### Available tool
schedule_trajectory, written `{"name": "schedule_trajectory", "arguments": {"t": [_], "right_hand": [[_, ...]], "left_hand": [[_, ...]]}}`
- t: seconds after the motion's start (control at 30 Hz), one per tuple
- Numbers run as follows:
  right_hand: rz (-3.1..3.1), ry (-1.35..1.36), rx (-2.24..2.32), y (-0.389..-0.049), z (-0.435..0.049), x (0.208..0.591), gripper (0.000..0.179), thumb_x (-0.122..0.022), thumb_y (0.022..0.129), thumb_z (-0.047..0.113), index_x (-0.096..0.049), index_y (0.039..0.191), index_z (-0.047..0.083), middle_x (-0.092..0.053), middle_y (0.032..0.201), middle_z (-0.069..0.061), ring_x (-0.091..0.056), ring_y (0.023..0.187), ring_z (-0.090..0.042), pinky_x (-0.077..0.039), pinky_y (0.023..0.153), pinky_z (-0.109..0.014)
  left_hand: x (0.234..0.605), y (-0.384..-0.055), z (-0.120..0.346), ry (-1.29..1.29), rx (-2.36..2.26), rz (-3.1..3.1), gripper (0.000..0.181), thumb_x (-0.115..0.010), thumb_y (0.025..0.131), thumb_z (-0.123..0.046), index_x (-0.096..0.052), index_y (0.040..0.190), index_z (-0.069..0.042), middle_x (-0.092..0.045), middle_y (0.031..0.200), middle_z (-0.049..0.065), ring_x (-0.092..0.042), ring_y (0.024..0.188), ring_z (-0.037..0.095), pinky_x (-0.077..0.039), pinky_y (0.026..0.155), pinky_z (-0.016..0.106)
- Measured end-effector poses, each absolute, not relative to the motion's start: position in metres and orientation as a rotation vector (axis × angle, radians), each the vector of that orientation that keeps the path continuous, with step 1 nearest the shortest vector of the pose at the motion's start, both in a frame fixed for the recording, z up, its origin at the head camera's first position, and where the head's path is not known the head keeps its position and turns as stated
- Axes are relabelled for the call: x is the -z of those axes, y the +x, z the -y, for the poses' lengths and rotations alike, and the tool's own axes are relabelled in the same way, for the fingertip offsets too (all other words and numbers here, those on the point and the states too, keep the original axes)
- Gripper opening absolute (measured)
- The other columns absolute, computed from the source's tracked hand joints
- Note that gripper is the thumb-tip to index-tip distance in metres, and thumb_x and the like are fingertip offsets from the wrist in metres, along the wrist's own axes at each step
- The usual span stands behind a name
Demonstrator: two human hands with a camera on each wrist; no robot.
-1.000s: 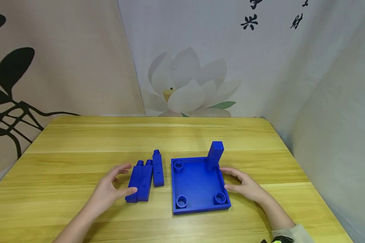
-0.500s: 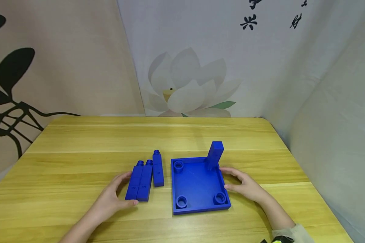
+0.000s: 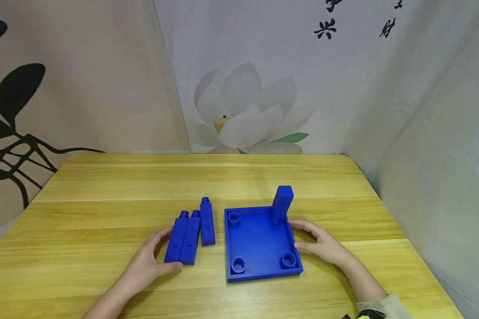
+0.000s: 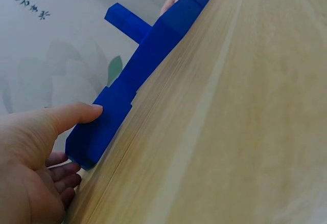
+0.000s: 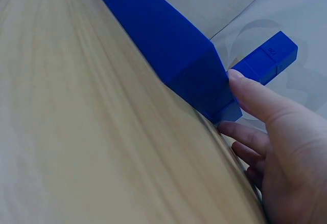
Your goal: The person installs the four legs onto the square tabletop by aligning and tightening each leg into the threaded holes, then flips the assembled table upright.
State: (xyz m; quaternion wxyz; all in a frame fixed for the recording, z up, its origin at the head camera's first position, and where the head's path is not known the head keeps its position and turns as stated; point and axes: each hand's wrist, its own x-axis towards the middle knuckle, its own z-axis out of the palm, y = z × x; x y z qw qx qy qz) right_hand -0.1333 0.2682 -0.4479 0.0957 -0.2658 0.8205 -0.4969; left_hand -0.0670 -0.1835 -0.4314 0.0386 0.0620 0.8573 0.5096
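Two blue square posts (image 3: 182, 240) with round pegs lie side by side at the left, long faces touching. Just right of them lies a third blue post (image 3: 207, 223). My left hand (image 3: 145, 261) touches this pair, thumb at the near end and index finger at the left side. A blue square tray (image 3: 259, 248) has round sockets in three corners. In its far right corner stands an upright blue post (image 3: 283, 201). My right hand (image 3: 323, 246) rests against the tray's right side with thumb and index finger. In the right wrist view, the thumb (image 5: 250, 93) touches its edge.
Everything lies on a light wooden table (image 3: 104, 199). Behind it hangs a pale cloth (image 3: 263, 44) with a printed flower and dark characters. Another cloth wall (image 3: 443, 155) runs along the right side.
My left hand has shifted toward the near end of the paired posts, its thumb moving from the left post's top to the end. Their near ends now line up. The right hand stays put.
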Motion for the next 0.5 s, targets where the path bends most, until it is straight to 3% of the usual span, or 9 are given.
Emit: {"name": "schedule_trajectory", "arguments": {"t": [0.13,0.3,0.37,0.5], "right_hand": [[-2.425,-0.804,1.483,-0.1336,-0.2681,0.4481,0.054,-0.069,0.089,0.015,-0.049,0.139,0.011,-0.048,0.141,-0.003,-0.044,0.128,-0.019,-0.033,0.103,-0.022],[-2.427,-0.789,1.474,-0.1332,-0.2684,0.4481,0.054,-0.069,0.089,0.016,-0.049,0.139,0.013,-0.048,0.141,-0.003,-0.043,0.129,-0.018,-0.032,0.103,-0.022],[-2.431,-0.780,1.468,-0.1329,-0.2685,0.4479,0.054,-0.069,0.089,0.017,-0.049,0.139,0.014,-0.048,0.141,-0.002,-0.043,0.129,-0.018,-0.032,0.103,-0.022],[-2.435,-0.773,1.467,-0.1327,-0.2681,0.4475,0.053,-0.069,0.089,0.018,-0.050,0.139,0.014,-0.049,0.140,-0.002,-0.043,0.128,-0.019,-0.032,0.103,-0.023]], "left_hand": [[0.4305,-0.0663,0.1836,0.200,-1.582,-2.616,0.092,-0.087,0.068,-0.017,-0.035,0.141,0.005,-0.039,0.140,0.023,-0.035,0.131,0.040,-0.027,0.105,0.044],[0.4322,-0.0655,0.1844,0.231,-1.615,-2.621,0.089,-0.086,0.067,-0.012,-0.037,0.140,0.006,-0.041,0.139,0.023,-0.036,0.130,0.040,-0.029,0.101,0.017],[0.4321,-0.0650,0.1846,0.232,-1.608,-2.633,0.089,-0.086,0.067,-0.011,-0.038,0.139,0.006,-0.042,0.139,0.023,-0.036,0.130,0.040,-0.028,0.100,0.015],[0.4299,-0.0641,0.1848,0.214,-1.586,-2.648,0.087,-0.086,0.068,-0.012,-0.039,0.139,0.005,-0.042,0.139,0.022,-0.037,0.130,0.040,-0.028,0.105,0.036]]}}
